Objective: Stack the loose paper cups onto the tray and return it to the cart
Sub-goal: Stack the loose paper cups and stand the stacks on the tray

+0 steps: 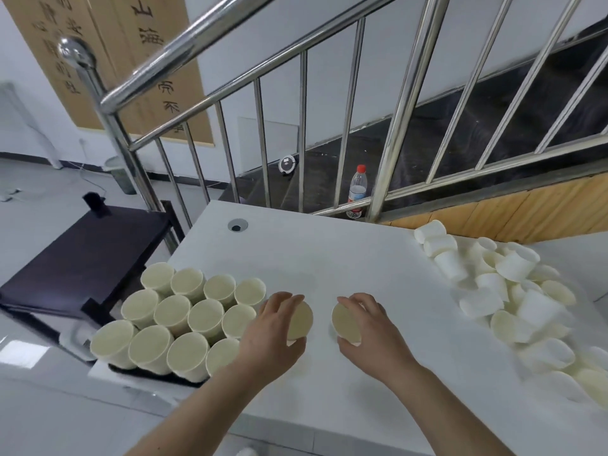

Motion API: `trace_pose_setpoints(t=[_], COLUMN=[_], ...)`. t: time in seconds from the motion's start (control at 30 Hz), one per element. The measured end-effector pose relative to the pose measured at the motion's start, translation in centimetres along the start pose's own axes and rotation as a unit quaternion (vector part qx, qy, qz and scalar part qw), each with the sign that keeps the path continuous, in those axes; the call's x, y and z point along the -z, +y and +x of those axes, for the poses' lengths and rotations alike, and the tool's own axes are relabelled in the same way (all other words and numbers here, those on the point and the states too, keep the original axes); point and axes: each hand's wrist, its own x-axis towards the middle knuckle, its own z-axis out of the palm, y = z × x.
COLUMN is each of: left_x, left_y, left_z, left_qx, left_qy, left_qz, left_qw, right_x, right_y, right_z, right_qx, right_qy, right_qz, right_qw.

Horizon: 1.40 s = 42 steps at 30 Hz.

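Each hand grips one upright paper cup on the white table, left hand (273,327) and right hand (365,327) beside the tray's cup stacks (184,314); being light and crushable, they likely want gentle rim holds.

Both hands (273,327) (368,327) forward, fingers curled, gripping.

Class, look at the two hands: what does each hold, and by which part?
Each hand holds one paper cup by its rim: the left hand the left cup, the right hand the right cup.
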Motion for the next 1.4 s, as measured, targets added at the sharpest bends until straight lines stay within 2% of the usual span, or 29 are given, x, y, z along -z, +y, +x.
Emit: trace_pose_setpoints(t=[0.17,0.3,0.5,0.73,1.0,1.4], left_x=[3.2,7.0,13.0,17.1,17.5,14.7], left_y=[-3.9,-9.6,-18.5,-25.9,-29.3,-31.9], left_z=[-0.6,-0.5,1.3,3.5,4.8,6.8], left_qx=[0.003,0.005,0.010,0.037,0.037,0.032], left_qy=[0.026,0.038,0.037,0.018,0.002,-0.090], left_qz=[-0.006,-0.006,-0.006,0.016,0.005,0.033], left_qw=[1.000,0.999,0.999,0.999,0.999,0.995], right_x=[-1.8,-4.3,-8.5,-12.4,-14.7,-17.9], right_y=[-5.3,-10.7,-18.5,-24.3,-26.4,-25.2], right_z=[1.9,5.0,10.7,15.0,18.4,20.3], right_qx=[0.033,0.040,0.031,0.018,0.010,-0.018], right_qy=[-0.001,0.000,0.006,-0.012,-0.025,-0.077], right_qz=[0.003,-0.002,0.009,0.028,0.015,-0.017], right_qw=[0.999,0.999,0.999,0.999,1.000,0.997])
